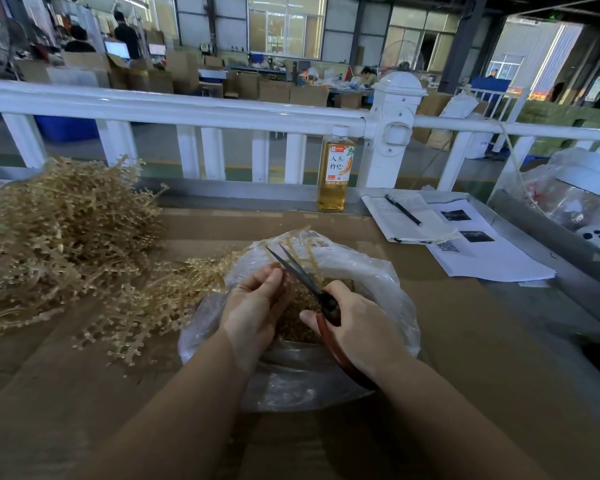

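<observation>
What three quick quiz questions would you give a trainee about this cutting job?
1. True or false: the right hand holds the scissors while the left hand pinches a tan sprig.
2. Where do the cut bits lie? A: in the plastic bag. B: in a metal bucket. C: in a wooden drawer.
3. Fill in: the pen lies on the ____.
Key: 1 true; 2 A; 3 notebook.
</observation>
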`<state>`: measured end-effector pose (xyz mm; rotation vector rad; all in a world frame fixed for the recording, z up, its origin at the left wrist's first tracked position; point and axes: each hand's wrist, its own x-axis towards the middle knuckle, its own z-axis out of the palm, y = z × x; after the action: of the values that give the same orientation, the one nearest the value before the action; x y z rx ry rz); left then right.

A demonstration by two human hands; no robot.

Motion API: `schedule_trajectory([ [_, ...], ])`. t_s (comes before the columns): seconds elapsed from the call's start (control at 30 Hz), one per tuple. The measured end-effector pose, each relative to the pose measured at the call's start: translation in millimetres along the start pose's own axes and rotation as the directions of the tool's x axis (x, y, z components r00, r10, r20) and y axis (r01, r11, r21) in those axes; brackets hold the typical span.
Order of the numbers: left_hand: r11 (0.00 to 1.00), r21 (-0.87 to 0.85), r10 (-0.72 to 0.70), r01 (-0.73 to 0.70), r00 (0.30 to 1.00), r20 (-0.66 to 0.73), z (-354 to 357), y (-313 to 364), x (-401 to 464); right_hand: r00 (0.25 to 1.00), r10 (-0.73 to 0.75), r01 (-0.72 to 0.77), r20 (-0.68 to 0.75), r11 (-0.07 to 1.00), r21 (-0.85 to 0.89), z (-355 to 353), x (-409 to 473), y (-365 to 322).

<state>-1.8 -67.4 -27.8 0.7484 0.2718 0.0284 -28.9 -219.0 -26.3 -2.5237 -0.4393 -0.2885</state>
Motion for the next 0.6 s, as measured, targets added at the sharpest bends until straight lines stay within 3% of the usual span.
schedule_trajectory([
  [0.6,0.998,-0.070,0.003,-0.006,0.999,-0.033,-2.3,-1.8,9.4,0.997,-0.005,0.010,0.081,0.999,-0.051,-0.8,-0.3,0.9],
])
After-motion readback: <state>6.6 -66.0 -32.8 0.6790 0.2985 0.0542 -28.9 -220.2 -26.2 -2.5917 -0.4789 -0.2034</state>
